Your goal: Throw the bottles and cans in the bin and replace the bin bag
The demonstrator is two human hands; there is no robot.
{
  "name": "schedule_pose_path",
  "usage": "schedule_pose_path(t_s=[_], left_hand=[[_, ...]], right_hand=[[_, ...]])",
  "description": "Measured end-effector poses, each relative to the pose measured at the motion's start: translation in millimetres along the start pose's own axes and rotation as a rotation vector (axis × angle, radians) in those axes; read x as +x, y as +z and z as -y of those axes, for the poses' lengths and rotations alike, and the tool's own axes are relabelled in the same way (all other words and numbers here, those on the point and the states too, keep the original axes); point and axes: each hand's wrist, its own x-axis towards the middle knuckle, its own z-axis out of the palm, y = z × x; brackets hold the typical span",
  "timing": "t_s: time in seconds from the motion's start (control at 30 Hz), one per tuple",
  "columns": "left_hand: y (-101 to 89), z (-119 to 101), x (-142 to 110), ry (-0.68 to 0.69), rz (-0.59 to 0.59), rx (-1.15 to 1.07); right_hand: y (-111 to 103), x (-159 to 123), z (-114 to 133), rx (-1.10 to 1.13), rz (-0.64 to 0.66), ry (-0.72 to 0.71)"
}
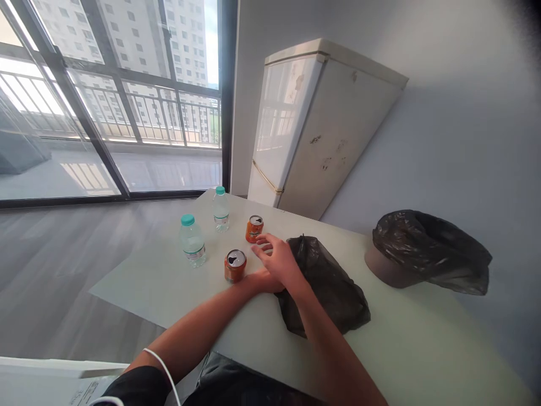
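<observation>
My right hand (275, 256) hovers just above the white table (422, 338), fingers stretched out and apart, their tips close to the far orange can (254, 229). It holds nothing. My left forearm comes in from the lower left, and my left hand (262, 280) lies tucked under my right wrist with its fingers hidden. It is just right of the near orange can (235, 265), whose top is open. A crumpled black plastic bag (327, 290) lies on the table under and to the right of my right forearm.
Two small water bottles with teal caps stand left of the cans, one nearer (193, 241), one farther (220, 209). A second black bag (431, 248) covers a round object at the right. A white fridge (313, 124) stands behind the table, beside a large window.
</observation>
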Motion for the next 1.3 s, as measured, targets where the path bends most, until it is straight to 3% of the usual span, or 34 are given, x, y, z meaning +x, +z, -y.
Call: schedule_pose_path(t_s=[0.1, 0.2, 0.23, 0.3, 0.37, 0.47, 0.53, 0.6, 0.63, 0.7, 0.77, 0.8, 0.9, 1.0, 1.13, 1.23, 1.3], left_hand=[[-3.9, 5, -1, 0.184, 0.086, -0.013], [-5.4, 9, 0, 0.259, 0.047, 0.004], [-5.4, 9, 1, 0.265, 0.019, 0.001], [-5.8, 8, 2, 0.265, -0.029, -0.04], [-7.1, 5, 2, 0.261, -0.044, -0.123], [-8.5, 3, 0, 0.271, -0.017, -0.22], [-6.5, 4, 1, 0.304, 0.018, -0.217], [-1.8, 8, 2, 0.364, 0.037, -0.176], [0.9, 10, 3, 0.395, 0.035, -0.159], [5.2, 13, 5, 0.432, 0.02, -0.148], [6.5, 15, 6, 0.428, -0.001, -0.158], [5.8, 14, 6, 0.422, -0.008, -0.161], [0.8, 12, 5, 0.409, -0.007, -0.163], [-4.1, 9, 3, 0.373, -0.005, -0.155], [-3.7, 9, 3, 0.279, -0.055, -0.144], [0.9, 12, 4, 0.216, -0.132, -0.17], [4.2, 14, 6, 0.184, -0.174, -0.178]], right_hand=[[-49, -16, -30, -0.19, -0.116, -0.059], [-92, -44, -81, -0.46, -0.295, -0.001], [-100, -57, -97, -0.508, -0.279, 0.039], [-110, -90, -122, -0.521, -0.097, 0.176], [-111, -126, -128, -0.467, 0.121, 0.229], [-112, -166, -105, -0.327, 0.321, 0.22], [-118, -174, -84, -0.206, 0.427, 0.195], [-130, -165, -74, -0.171, 0.391, 0.199], [-137, -155, -74, -0.214, 0.281, 0.225], [-151, -127, -86, -0.38, -0.064, 0.278], [-163, -95, -106, -0.503, -0.316, 0.228], [-166, -79, -117, -0.52, -0.35, 0.18], [-166, -36, -139, -0.509, -0.252, 0.097], [-158, -11, -143, -0.502, -0.204, 0.099], [-168, -12, -128, -0.538, -0.362, 0.084], [-197, -26, -109, -0.56, -0.542, 0.043], [-222, -37, -94, -0.597, -0.597, 0.018]])
